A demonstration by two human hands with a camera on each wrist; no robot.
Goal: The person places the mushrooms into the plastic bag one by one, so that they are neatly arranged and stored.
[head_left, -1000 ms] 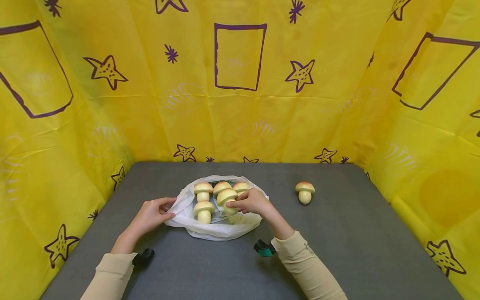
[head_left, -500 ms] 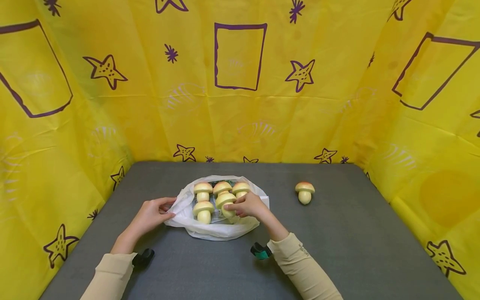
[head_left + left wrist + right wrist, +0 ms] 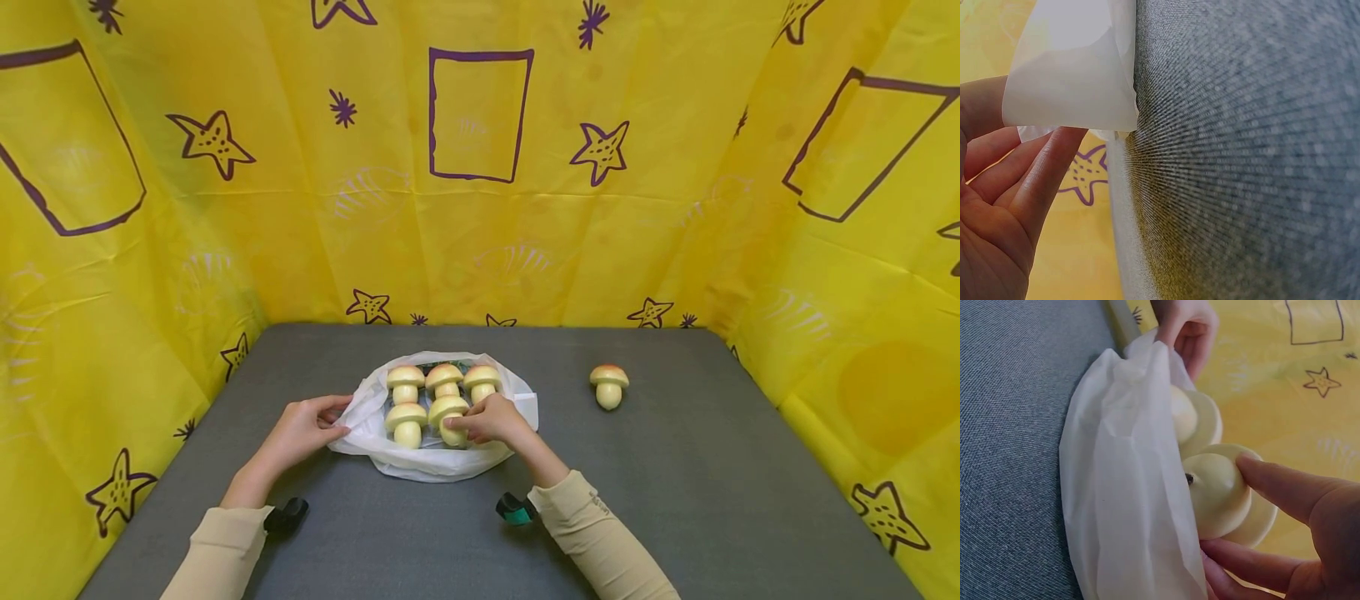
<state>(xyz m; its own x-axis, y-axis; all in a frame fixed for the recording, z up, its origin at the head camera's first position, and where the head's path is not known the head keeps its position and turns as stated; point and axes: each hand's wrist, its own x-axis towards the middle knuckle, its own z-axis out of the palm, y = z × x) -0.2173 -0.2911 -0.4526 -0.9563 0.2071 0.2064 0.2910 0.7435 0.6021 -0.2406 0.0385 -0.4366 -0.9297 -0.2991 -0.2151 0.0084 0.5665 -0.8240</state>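
An open white plastic bag (image 3: 431, 468) lies on the dark grey table with several cream toy mushrooms in it, among them a back-row mushroom (image 3: 406, 379) with an orange-tinged cap. My left hand (image 3: 302, 429) pinches the bag's left edge between thumb and fingers; the left wrist view shows the thin white film (image 3: 1072, 81) there. Inside the bag, at the front right, my right hand (image 3: 497, 421) pinches a mushroom (image 3: 447, 407) by its stem. From the right wrist, thumb and fingers show on opposite sides of that pale stem (image 3: 1219, 494), beside another mushroom (image 3: 1188, 419).
One more mushroom (image 3: 609, 387) stands on the grey table (image 3: 675, 467), well to the right of the bag. Yellow cloth walls (image 3: 480, 250) with purple drawings enclose the table at the back and sides. A black wrist strap piece (image 3: 516, 508) hangs under the right sleeve.
My right hand has lowered the mushroom and moved it slightly left, into the front row beside another mushroom. The left hand keeps its place on the bag's edge.
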